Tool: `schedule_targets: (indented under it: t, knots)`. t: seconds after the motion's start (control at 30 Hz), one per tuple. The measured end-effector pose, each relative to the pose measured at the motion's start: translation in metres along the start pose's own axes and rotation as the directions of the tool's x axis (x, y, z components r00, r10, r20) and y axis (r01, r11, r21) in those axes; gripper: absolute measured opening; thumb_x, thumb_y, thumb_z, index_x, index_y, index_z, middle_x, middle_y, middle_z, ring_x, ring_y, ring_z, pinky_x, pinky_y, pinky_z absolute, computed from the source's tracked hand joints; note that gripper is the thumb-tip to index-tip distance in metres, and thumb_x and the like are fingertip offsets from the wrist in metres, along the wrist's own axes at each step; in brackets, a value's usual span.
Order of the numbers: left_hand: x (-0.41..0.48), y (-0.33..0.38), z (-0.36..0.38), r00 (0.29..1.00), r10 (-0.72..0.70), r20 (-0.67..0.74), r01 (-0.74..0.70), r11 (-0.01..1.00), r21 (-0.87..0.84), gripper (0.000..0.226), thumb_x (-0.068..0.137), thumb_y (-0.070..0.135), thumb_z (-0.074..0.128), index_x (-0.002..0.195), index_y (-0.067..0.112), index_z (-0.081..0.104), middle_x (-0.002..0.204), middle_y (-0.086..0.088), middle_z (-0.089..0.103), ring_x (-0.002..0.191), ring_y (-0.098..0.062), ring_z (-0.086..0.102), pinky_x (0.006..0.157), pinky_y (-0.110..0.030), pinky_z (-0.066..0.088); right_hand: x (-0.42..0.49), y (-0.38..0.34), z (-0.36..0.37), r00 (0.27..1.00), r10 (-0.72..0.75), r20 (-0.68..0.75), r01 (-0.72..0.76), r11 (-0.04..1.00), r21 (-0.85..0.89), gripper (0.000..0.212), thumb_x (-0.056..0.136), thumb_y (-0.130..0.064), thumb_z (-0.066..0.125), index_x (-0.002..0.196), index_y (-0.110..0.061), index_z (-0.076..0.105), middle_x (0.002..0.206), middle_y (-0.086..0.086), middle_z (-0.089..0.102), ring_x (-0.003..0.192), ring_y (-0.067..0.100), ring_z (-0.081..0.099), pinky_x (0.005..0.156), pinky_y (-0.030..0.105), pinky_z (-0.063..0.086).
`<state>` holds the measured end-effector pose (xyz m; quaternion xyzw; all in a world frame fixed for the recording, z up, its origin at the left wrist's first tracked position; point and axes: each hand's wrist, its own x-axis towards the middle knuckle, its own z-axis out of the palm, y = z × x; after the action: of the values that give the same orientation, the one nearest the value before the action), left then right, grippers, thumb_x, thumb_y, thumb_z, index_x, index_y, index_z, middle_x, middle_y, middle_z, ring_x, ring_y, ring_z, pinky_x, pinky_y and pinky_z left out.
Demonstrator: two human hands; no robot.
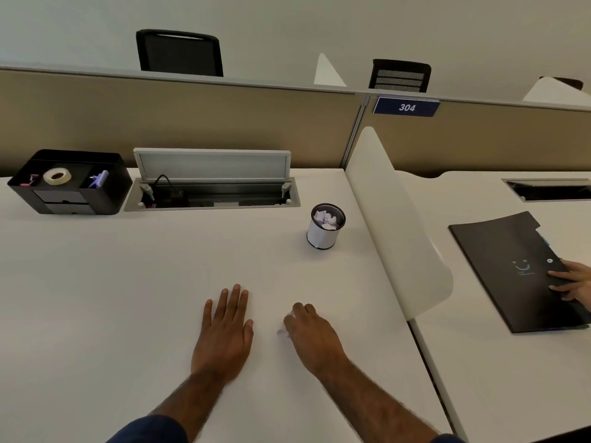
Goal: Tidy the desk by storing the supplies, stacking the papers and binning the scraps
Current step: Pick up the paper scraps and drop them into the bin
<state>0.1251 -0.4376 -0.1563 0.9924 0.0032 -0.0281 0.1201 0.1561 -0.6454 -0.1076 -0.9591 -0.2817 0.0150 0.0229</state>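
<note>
My left hand point(225, 330) lies flat and palm down on the white desk point(128, 298), fingers spread, holding nothing. Beside it my right hand point(311, 334) is curled around a crumpled white paper scrap point(285, 329) that peeks out at its left side. Farther back on the right stands a small white bin with a black mesh rim point(324, 236), with crumpled paper scraps point(327, 218) inside. At the back left a black desk organiser point(68, 183) holds a roll of tape point(57, 176) and small purple and pink supplies.
An open cable tray with its lid raised point(212, 183) is set into the desk's back. A white curved divider point(393, 225) separates the neighbouring desk, where another person's hand point(572, 279) rests on a black folder point(518, 270). A tan partition runs behind.
</note>
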Motion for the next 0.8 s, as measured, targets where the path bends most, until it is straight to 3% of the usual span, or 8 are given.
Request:
schedule_targets:
  t: [0.13, 0.23, 0.33, 0.4, 0.53, 0.6, 0.73, 0.8]
  knots:
    - [0.000, 0.002, -0.002, 1.000, 0.001, 0.013, -0.001, 1.000, -0.003, 0.069, 0.099, 0.050, -0.001, 0.163, 0.025, -0.008, 0.171, 0.003, -0.013, 0.158, -0.017, -0.014, 0.125, -0.042, -0.012, 0.002, 0.005, -0.009, 0.998, 0.005, -0.055, -0.006, 1.000, -0.016, 0.041, 0.065, -0.046, 0.087, 0.059, -0.018, 0.057, 0.069, -0.003, 0.054, 0.058, 0.012, 0.054, 0.037, 0.021, 0.027]
    - [0.001, 0.002, -0.003, 1.000, 0.002, 0.011, -0.001, 1.000, -0.006, 0.069, 0.100, 0.049, 0.001, 0.163, 0.024, -0.008, 0.171, 0.003, -0.013, 0.158, -0.017, -0.013, 0.125, -0.042, -0.011, 0.004, 0.012, -0.012, 0.998, 0.062, -0.032, -0.060, 0.997, 0.054, 0.033, 0.055, -0.022, 0.090, 0.060, -0.018, 0.057, 0.070, -0.002, 0.055, 0.058, 0.015, 0.057, 0.039, 0.021, 0.037]
    - [0.000, 0.002, -0.004, 1.000, 0.004, 0.014, -0.004, 1.000, -0.012, 0.068, 0.100, 0.048, 0.004, 0.163, 0.024, -0.006, 0.171, 0.004, -0.012, 0.158, -0.017, -0.014, 0.125, -0.042, -0.010, 0.015, 0.030, -0.007, 0.968, 0.249, 0.015, -0.241, 0.915, 0.324, 0.009, 0.075, -0.003, 0.068, 0.078, -0.012, 0.069, 0.086, 0.004, 0.062, 0.078, 0.025, 0.065, 0.065, 0.030, 0.051]
    - [0.000, 0.002, -0.004, 1.000, 0.006, 0.014, -0.006, 1.000, -0.017, 0.068, 0.100, 0.048, 0.003, 0.163, 0.024, -0.008, 0.171, 0.004, -0.014, 0.158, -0.017, -0.016, 0.125, -0.042, -0.011, 0.023, 0.040, -0.019, 0.916, 0.380, 0.128, -0.389, 0.769, 0.507, 0.012, 0.085, -0.005, 0.064, 0.087, -0.009, 0.075, 0.094, 0.003, 0.069, 0.087, 0.020, 0.066, 0.079, 0.032, 0.053]
    - [0.000, 0.002, -0.004, 1.000, 0.007, 0.010, -0.007, 1.000, -0.021, 0.068, 0.101, 0.049, 0.003, 0.163, 0.024, -0.007, 0.171, 0.004, -0.014, 0.158, -0.017, -0.013, 0.125, -0.042, -0.011, 0.034, 0.058, -0.056, 0.824, 0.492, 0.281, -0.461, 0.294, 0.837, 0.013, 0.079, 0.009, 0.071, 0.073, -0.003, 0.074, 0.077, 0.008, 0.074, 0.061, 0.019, 0.066, 0.063, 0.029, 0.060]
    - [0.000, 0.001, -0.002, 1.000, 0.007, 0.005, -0.007, 1.000, -0.023, 0.067, 0.101, 0.049, 0.003, 0.163, 0.025, -0.008, 0.170, 0.005, -0.016, 0.158, -0.018, -0.014, 0.125, -0.042, -0.012, 0.043, 0.069, -0.076, 0.821, 0.495, 0.285, -0.431, 0.210, 0.877, 0.014, 0.077, 0.011, 0.071, 0.072, -0.001, 0.073, 0.076, 0.016, 0.075, 0.058, 0.023, 0.064, 0.064, 0.036, 0.059]
    - [0.001, 0.000, 0.000, 1.000, 0.004, -0.010, -0.004, 1.000, -0.013, 0.066, 0.103, 0.046, 0.011, 0.164, 0.024, -0.002, 0.172, 0.004, -0.007, 0.159, -0.018, -0.008, 0.126, -0.043, -0.008, 0.082, 0.100, -0.118, 0.824, 0.523, 0.216, -0.366, 0.202, 0.909, 0.020, 0.078, 0.015, 0.068, 0.069, -0.003, 0.072, 0.065, 0.013, 0.069, 0.053, 0.022, 0.059, 0.058, 0.028, 0.057]
    - [0.001, 0.000, 0.002, 1.000, 0.004, -0.006, -0.004, 1.000, -0.010, 0.066, 0.104, 0.045, 0.015, 0.164, 0.023, 0.002, 0.173, 0.003, -0.003, 0.160, -0.019, -0.003, 0.126, -0.044, -0.005, 0.107, 0.115, -0.132, 0.817, 0.557, 0.148, -0.346, 0.268, 0.899, 0.015, 0.079, 0.010, 0.071, 0.071, -0.003, 0.073, 0.065, 0.011, 0.068, 0.055, 0.023, 0.062, 0.060, 0.027, 0.059]
